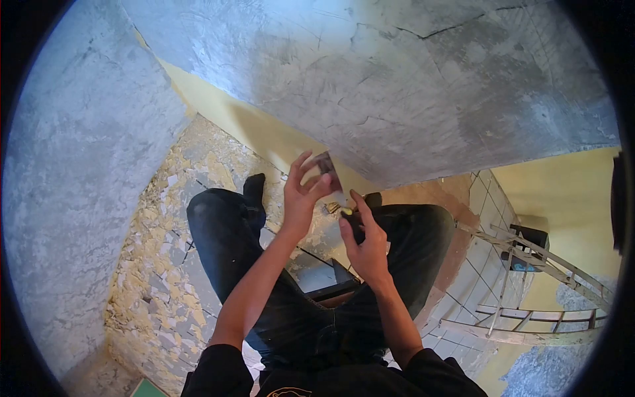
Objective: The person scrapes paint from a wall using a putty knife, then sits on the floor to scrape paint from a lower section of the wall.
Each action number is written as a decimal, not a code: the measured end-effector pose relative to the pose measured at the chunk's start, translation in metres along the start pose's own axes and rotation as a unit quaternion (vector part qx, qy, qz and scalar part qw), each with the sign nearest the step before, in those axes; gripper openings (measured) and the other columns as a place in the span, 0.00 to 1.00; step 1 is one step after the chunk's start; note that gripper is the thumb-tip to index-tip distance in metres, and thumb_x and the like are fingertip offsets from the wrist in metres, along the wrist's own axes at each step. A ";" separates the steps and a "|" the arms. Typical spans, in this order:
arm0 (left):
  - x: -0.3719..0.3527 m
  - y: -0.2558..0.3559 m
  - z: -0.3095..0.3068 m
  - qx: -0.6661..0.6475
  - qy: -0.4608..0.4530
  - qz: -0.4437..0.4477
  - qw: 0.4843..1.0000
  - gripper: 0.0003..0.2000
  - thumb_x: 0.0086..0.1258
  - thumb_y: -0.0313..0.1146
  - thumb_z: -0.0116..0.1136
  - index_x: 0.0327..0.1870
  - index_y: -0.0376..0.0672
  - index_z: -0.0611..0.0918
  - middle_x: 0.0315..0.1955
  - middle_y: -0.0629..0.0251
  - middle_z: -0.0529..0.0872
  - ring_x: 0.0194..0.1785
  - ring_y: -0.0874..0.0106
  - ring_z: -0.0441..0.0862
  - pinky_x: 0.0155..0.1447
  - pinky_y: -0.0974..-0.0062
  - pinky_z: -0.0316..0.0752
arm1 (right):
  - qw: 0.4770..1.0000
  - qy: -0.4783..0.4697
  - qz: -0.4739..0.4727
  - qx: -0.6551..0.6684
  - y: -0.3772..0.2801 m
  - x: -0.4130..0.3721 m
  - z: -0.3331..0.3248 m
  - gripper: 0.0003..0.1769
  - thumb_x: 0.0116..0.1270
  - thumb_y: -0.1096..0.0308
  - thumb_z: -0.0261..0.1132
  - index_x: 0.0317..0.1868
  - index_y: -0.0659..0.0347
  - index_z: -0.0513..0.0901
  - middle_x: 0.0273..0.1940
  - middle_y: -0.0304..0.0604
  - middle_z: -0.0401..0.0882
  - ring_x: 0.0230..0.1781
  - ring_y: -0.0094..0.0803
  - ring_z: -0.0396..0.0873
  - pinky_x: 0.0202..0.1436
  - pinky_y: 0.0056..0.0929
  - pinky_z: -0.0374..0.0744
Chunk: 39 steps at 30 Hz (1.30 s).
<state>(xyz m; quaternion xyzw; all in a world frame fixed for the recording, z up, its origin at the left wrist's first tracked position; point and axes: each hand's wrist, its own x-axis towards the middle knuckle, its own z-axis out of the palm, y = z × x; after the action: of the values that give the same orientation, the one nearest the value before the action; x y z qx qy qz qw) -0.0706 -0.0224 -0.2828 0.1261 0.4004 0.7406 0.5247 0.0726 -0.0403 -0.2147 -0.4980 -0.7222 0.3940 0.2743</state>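
Observation:
My left hand (305,195) is raised in front of my knees, its fingers curled around a thin, dark brownish rectangular piece (329,167) held between thumb and fingers. Lower and to the right, my right hand (368,251) closes on a dark object with a yellow tip (346,211), mostly hidden by the palm and thumb; I cannot tell its kind. The two hands are apart, with the lower end of the thin piece near the right fingertips. A small gold-coloured thing (331,208) shows just left of the yellow tip.
Paint flakes (159,291) litter the floor at left. Grey scraped walls (397,86) rise ahead and at left, above a yellow strip (245,129). A ladder (529,324) and a black object (529,245) stand at right. My bent legs (225,225) frame the hands.

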 end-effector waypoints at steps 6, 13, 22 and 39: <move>0.006 -0.007 -0.038 -0.073 -0.114 -0.143 0.980 0.15 0.71 0.28 0.65 0.56 0.39 0.80 0.46 0.62 0.87 0.47 0.70 0.87 0.51 0.65 0.85 | 0.990 -0.017 0.081 0.115 0.003 -0.005 0.010 0.27 0.69 0.71 0.67 0.68 0.58 0.73 0.39 0.47 0.84 0.41 0.37 0.83 0.49 0.34 0.80; 0.024 0.004 -0.081 -0.018 0.030 -0.073 0.997 0.07 0.76 0.30 0.58 0.50 0.40 0.81 0.38 0.65 0.88 0.40 0.74 0.87 0.42 0.76 0.86 | 0.817 -0.487 -0.270 0.147 -0.063 -0.032 -0.066 0.23 0.65 0.67 0.71 0.62 0.53 0.82 0.54 0.51 0.77 0.43 0.40 0.79 0.47 0.34 0.80; 0.024 0.006 -0.073 -0.030 0.058 -0.059 0.996 0.05 0.74 0.28 0.61 0.46 0.39 0.80 0.38 0.65 0.87 0.36 0.77 0.85 0.39 0.74 0.85 | 0.646 -0.494 -0.313 0.490 -0.096 -0.076 -0.024 0.05 0.70 0.69 0.68 0.43 0.58 0.88 0.40 0.48 0.78 0.33 0.37 0.80 0.34 0.30 0.79; 0.032 0.015 -0.088 -0.013 0.026 -0.030 0.999 0.12 0.72 0.26 0.63 0.51 0.32 0.76 0.39 0.62 0.85 0.36 0.74 0.81 0.38 0.76 0.77 | 0.713 -0.132 -0.073 0.685 -0.142 -0.095 -0.016 0.10 0.72 0.70 0.65 0.44 0.71 0.83 0.38 0.45 0.83 0.24 0.27 0.73 0.30 0.28 0.72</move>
<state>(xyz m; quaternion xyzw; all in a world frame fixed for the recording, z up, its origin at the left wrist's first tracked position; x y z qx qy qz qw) -0.1475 -0.0364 -0.3362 0.0877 0.4081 0.7325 0.5377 0.0474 -0.1520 -0.0873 -0.0618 -0.3174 0.8212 0.4702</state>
